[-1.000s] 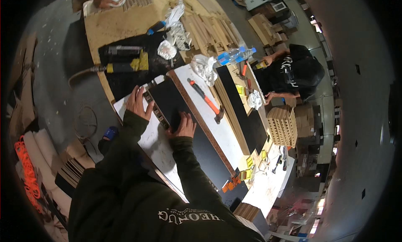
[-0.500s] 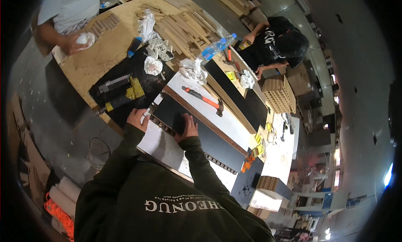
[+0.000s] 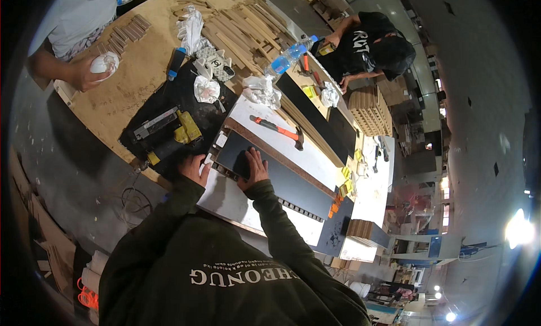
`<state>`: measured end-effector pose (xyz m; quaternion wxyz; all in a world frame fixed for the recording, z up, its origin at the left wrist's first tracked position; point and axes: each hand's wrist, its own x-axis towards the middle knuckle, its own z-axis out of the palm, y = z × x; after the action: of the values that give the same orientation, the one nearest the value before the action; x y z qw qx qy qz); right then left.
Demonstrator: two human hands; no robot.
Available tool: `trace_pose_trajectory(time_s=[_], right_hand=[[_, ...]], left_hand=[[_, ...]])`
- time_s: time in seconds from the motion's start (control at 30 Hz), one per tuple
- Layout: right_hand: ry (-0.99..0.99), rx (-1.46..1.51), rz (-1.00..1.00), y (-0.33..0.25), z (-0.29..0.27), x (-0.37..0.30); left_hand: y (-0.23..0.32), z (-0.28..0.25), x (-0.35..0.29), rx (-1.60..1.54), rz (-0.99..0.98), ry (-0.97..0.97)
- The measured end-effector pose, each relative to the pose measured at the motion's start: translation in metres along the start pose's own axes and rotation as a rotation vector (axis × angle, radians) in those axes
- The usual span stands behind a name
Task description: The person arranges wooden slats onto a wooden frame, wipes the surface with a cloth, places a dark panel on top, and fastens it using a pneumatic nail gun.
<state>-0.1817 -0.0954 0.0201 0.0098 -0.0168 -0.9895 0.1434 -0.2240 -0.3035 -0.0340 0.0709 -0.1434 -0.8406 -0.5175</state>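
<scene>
A long dark panel (image 3: 282, 176) with a slotted edge lies on white boards in front of me. My right hand (image 3: 255, 167) rests on top of it, fingers apart and pressed down, thumb at the near edge. At the panel's left end my left hand (image 3: 194, 169) is curled, its fingers around a small white piece (image 3: 208, 158) at the corner; its grip is partly hidden. Another white block (image 3: 221, 140) sits on that end. Beyond the panel runs a brown board edge (image 3: 242, 129), and an orange-and-black hammer (image 3: 276, 130) lies on the white board past it.
Left of the panel lies a yellow nail gun (image 3: 183, 129) on a black sheet. Wood strips (image 3: 242, 30), a water bottle (image 3: 290, 56) and crumpled white paper (image 3: 262, 92) are farther back. One person at far left holds a white bundle (image 3: 105, 64); another bends over the far side.
My left hand has shifted slightly right and down at the panel's end. My right hand stays on the panel. The far-left person's hand with the white bundle has moved; the view has tilted slightly.
</scene>
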Motion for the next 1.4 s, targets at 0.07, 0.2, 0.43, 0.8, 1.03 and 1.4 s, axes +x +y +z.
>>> trace_pose_trajectory(time_s=[0.07, 0.2, 0.43, 0.8, 1.03, 1.4], right_hand=[[0.004, 0.003, 0.048, -0.016, -0.002, 0.003], [0.072, -0.012, 0.078, -0.015, 0.008, 0.006], [0.037, -0.019, 0.045, -0.021, 0.005, 0.014], [0.077, -0.044, 0.083, -0.027, 0.022, 0.019], [0.072, -0.042, 0.177, -0.054, 0.028, 0.032], [0.179, -0.007, 0.242, -0.049, 0.027, 0.028]], left_hand=[[0.002, -0.003, 0.001, 0.013, -0.019, -0.028], [0.002, -0.001, 0.002, 0.007, 0.004, -0.058], [-0.001, -0.003, 0.004, -0.039, 0.034, 0.022], [0.007, -0.005, 0.0, -0.008, 0.001, -0.037], [0.002, -0.002, 0.003, -0.028, 0.001, -0.001], [-0.003, 0.009, 0.003, -0.067, 0.131, -0.019]])
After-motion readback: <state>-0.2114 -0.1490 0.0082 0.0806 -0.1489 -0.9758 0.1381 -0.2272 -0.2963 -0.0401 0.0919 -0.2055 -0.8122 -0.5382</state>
